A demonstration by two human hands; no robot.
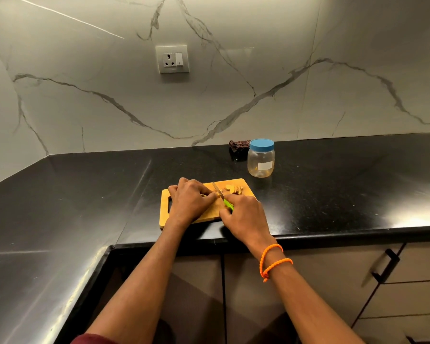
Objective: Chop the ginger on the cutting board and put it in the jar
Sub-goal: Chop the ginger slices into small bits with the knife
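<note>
Black polished stone made up the counter [333,184], which turned a corner on the left under a grey-veined marble wall carrying a white socket plate [172,59]. Near the counter's front edge lay a wooden cutting board [165,214]. The left hand [189,200] rested on the board with its fingers curled down, pinning a piece of ginger [217,194] at the fingertips. The right hand [245,217] was wrapped around the green handle of a knife [222,196], whose blade stood just beside the left fingertips. Cut ginger slices [233,189] sat in a small heap on the board's far right part. Beyond the board stood a clear plastic jar [261,161], its blue lid on, with a dark cloth [238,145] behind it.
</note>
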